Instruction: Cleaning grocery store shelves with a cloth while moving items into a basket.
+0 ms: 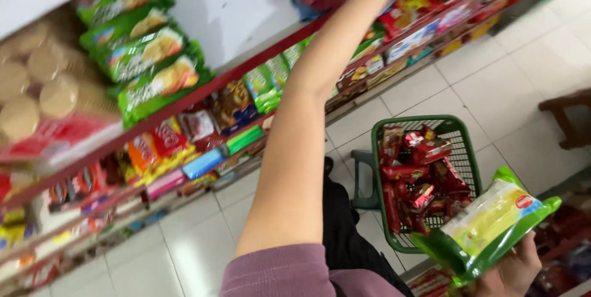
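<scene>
Right hand [514,269] has its grip around a green biscuit packet [486,226] beside the basket [458,128]; left grip is out of view

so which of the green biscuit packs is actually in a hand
The green pack at lower right, in the right hand, above the basket. The other green packs all lie stacked on the upper shelf.

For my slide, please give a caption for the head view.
Left arm reaches to shelf; right hand holds green packet above green basket.
</scene>
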